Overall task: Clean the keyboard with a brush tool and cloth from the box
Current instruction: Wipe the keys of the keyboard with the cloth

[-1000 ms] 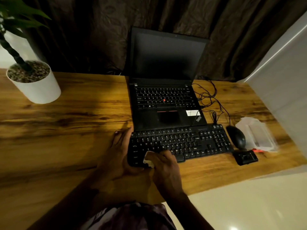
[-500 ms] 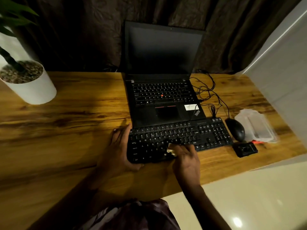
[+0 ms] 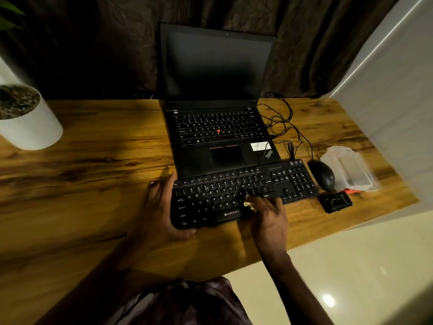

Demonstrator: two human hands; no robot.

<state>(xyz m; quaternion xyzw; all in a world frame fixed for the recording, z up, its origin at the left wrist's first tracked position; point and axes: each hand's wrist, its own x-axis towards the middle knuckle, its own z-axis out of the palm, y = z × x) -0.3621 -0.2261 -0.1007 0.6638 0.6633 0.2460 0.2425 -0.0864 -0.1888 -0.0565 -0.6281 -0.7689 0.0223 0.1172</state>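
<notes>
A black external keyboard (image 3: 288, 181) lies on the wooden desk (image 3: 93, 184) just in front of an open laptop (image 3: 218, 127). My left hand (image 3: 161, 207) grips the keyboard's left end, thumb under the front edge. My right hand (image 3: 267, 216) is over the lower middle keys and pinches a small pale cleaning item (image 3: 248, 202), a cloth or tool, pressed on the keys. Which of the two it is I cannot tell. A clear plastic box (image 3: 349, 170) sits at the right.
A black mouse (image 3: 322, 174) and a small black square object (image 3: 336, 202) lie right of the keyboard, with tangled cables (image 3: 281, 123) behind them. A white plant pot (image 3: 25, 120) stands at the far left. The desk's front edge ends near my right wrist.
My right hand with the pale item has swept rightward along the keys, from the left part of the keyboard to its middle. My left hand has kept its hold on the left end.
</notes>
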